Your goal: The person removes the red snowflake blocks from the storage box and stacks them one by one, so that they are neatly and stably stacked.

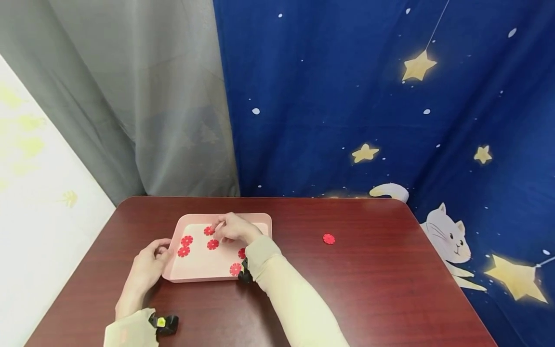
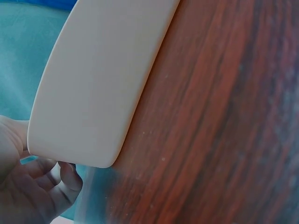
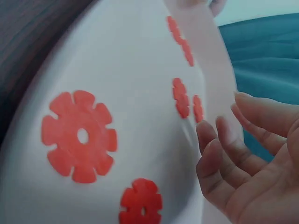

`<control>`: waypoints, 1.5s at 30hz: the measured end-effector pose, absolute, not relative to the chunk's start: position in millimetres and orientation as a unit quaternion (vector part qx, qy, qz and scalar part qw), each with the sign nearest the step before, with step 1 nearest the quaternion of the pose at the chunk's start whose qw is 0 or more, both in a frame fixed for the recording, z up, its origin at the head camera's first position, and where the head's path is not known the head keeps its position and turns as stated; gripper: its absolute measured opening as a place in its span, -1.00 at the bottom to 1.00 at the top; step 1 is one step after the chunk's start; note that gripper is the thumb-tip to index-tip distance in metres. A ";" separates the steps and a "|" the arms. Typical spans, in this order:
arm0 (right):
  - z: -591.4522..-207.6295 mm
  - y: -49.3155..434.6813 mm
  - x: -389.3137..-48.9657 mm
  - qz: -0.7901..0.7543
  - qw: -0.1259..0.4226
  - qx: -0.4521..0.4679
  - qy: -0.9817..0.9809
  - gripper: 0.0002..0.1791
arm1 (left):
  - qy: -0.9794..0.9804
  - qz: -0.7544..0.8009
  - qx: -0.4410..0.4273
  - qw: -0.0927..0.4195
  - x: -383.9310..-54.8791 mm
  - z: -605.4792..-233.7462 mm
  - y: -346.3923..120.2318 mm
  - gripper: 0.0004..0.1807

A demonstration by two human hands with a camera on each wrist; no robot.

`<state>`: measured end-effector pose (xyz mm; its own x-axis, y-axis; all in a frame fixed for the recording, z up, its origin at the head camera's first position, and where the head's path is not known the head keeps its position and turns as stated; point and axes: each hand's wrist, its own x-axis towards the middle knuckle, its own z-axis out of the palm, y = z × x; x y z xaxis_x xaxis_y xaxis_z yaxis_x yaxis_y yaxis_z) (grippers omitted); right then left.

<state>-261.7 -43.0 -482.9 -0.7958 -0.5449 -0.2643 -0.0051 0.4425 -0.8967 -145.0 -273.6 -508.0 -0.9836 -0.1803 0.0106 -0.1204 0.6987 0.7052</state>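
A pale pink tray (image 1: 201,279) holds several red notched plastic discs, among them one disc (image 1: 212,244) near its middle and another disc (image 3: 80,136) large in the right wrist view. My left hand (image 1: 149,265) holds the tray's left side at the rim; in the left wrist view, fingers (image 2: 70,182) bend beside the tray's end. Over the far part of the tray is my right hand (image 1: 236,228), close to a red disc (image 1: 209,231). Its fingers are loosely bent, with the thumb apart, and no disc shows between them in the right wrist view.
A single red disc (image 1: 329,239) lies on the brown wooden table (image 1: 373,289), right of the tray. Behind the table hang a grey curtain (image 1: 182,96) and a blue star-patterned curtain (image 1: 312,120). A white wall (image 1: 39,202) stands at the left.
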 end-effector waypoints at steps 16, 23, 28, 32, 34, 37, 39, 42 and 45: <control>-490.6 -65.4 -254.5 -0.318 0.241 -0.156 0.904 -0.73 | -0.917 -0.388 0.087 0.033 -144.3 -506.6 -273.1 -0.60; -491.3 -72.7 -250.0 -0.282 0.228 -0.160 0.918 -0.75 | -0.913 -0.395 0.095 0.028 -141.8 -505.4 -273.7 -0.60; -495.0 -68.3 -249.2 -0.272 0.225 -0.158 0.922 -0.74 | -0.918 -0.385 0.084 0.037 -142.1 -505.9 -272.9 -0.61; -497.7 -63.3 -248.8 -0.281 0.228 -0.149 0.920 -0.72 | -0.920 -0.380 0.079 0.045 -143.2 -508.0 -271.7 -0.62; -498.5 -61.7 -248.5 -0.290 0.227 -0.150 0.918 -0.72 | -0.920 -0.381 0.078 0.045 -143.6 -509.1 -271.4 -0.62; -498.4 -60.6 -247.7 -0.300 0.221 -0.159 0.914 -0.71 | -0.920 -0.382 0.079 0.044 -143.7 -509.6 -271.5 -0.62; -498.4 -60.8 -247.8 -0.305 0.219 -0.169 0.911 -0.71 | -0.919 -0.383 0.081 0.041 -143.4 -509.6 -271.9 -0.61; -498.7 -61.2 -247.6 -0.300 0.217 -0.182 0.911 -0.71 | -0.919 -0.384 0.081 0.040 -143.2 -509.2 -272.6 -0.61; -498.8 -61.3 -247.7 -0.285 0.214 -0.192 0.915 -0.70 | -0.919 -0.385 0.075 0.046 -144.9 -509.0 -272.6 -0.62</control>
